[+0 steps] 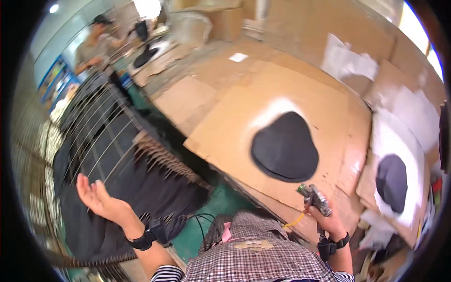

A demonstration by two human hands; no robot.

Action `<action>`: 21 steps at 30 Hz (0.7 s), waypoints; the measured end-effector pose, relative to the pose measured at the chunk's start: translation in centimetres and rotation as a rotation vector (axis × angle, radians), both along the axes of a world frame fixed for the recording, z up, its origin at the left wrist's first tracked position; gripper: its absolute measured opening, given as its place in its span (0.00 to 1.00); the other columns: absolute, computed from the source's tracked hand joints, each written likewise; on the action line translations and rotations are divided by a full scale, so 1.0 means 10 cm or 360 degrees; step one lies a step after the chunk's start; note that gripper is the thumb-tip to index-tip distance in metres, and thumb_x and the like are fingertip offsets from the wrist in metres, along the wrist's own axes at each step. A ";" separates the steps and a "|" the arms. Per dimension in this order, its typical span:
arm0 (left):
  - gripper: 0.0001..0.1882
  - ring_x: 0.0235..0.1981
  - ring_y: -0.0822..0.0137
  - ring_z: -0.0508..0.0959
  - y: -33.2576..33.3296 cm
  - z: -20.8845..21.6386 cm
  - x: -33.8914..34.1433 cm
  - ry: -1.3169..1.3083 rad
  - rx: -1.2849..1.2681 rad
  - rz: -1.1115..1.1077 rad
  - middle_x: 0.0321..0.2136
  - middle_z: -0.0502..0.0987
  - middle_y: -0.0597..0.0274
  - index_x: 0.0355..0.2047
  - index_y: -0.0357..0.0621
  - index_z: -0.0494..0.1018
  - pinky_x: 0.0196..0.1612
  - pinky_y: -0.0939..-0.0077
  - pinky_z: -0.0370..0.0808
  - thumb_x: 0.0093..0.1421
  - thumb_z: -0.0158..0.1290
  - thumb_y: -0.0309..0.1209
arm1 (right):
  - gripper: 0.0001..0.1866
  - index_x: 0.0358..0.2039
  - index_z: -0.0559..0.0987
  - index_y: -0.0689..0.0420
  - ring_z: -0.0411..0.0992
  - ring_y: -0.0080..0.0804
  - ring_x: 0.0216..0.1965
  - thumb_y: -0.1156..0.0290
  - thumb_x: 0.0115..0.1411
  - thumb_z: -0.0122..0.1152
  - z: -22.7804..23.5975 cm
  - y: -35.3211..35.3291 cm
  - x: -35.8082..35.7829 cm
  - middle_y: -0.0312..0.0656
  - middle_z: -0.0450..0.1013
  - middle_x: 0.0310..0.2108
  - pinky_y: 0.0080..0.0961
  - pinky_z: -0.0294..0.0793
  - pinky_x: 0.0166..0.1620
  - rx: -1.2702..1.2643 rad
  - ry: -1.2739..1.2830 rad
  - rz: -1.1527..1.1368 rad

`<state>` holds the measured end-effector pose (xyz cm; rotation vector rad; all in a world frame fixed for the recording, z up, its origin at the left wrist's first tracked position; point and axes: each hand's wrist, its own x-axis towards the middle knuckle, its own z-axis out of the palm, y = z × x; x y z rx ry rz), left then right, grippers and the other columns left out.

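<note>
From where I stand, a broad, tan cardboard sheet covers the work table, while a black, cloth-like heap lies under thin metal wires to the person's left. On the cardboard rests a flat, black, rounded pad, just beyond the right hand and well apart from the left hand, which is empty, palm up, fingers loosely extended near the wires. The right fingers grip a silvery metal spray gun with a thin yellow hose.
</note>
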<state>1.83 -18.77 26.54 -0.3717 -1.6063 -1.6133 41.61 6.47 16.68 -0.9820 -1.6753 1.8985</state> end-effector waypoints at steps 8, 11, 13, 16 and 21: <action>0.22 0.55 0.63 0.65 1.39 -0.70 0.06 -0.0693 -0.0084 -0.1210 0.53 0.67 0.56 0.53 0.35 0.65 0.58 0.70 0.61 0.56 0.47 0.18 | 0.25 0.54 0.67 0.62 0.70 0.23 0.36 0.75 0.56 0.59 0.36 -0.61 0.77 0.37 0.72 0.36 0.23 0.72 0.42 0.0107 -0.0193 -0.0611; 0.22 0.52 0.64 0.66 1.68 -0.87 0.11 -0.0795 -0.0254 -0.1438 0.51 0.68 0.58 0.52 0.36 0.66 0.56 0.71 0.62 0.55 0.48 0.18 | 0.25 0.54 0.67 0.63 0.71 0.23 0.33 0.75 0.55 0.61 0.43 -0.88 0.62 0.39 0.72 0.35 0.23 0.73 0.39 -0.0034 0.0005 -0.0631; 0.22 0.52 0.65 0.66 1.81 -0.89 0.18 -0.0918 -0.0367 -0.1572 0.49 0.68 0.56 0.52 0.37 0.66 0.55 0.73 0.62 0.55 0.48 0.18 | 0.26 0.53 0.67 0.64 0.72 0.24 0.30 0.74 0.55 0.62 0.55 -1.00 0.52 0.38 0.72 0.31 0.22 0.73 0.36 0.0057 -0.0034 -0.0864; 0.23 0.51 0.64 0.67 1.89 -1.07 0.12 -0.0927 -0.0423 -0.1687 0.48 0.68 0.55 0.51 0.38 0.67 0.55 0.71 0.63 0.53 0.48 0.16 | 0.22 0.49 0.68 0.65 0.71 0.24 0.28 0.73 0.54 0.61 0.69 -1.13 0.43 0.38 0.71 0.28 0.21 0.73 0.34 0.0257 -0.0050 -0.1170; 0.21 0.48 0.65 0.69 1.90 -1.32 -0.09 -0.0994 -0.0520 -0.1820 0.48 0.68 0.59 0.49 0.38 0.68 0.54 0.70 0.65 0.53 0.48 0.16 | 0.25 0.50 0.68 0.66 0.70 0.21 0.30 0.73 0.52 0.63 0.76 -1.45 0.46 0.37 0.72 0.30 0.19 0.71 0.36 0.0180 -0.0251 -0.1114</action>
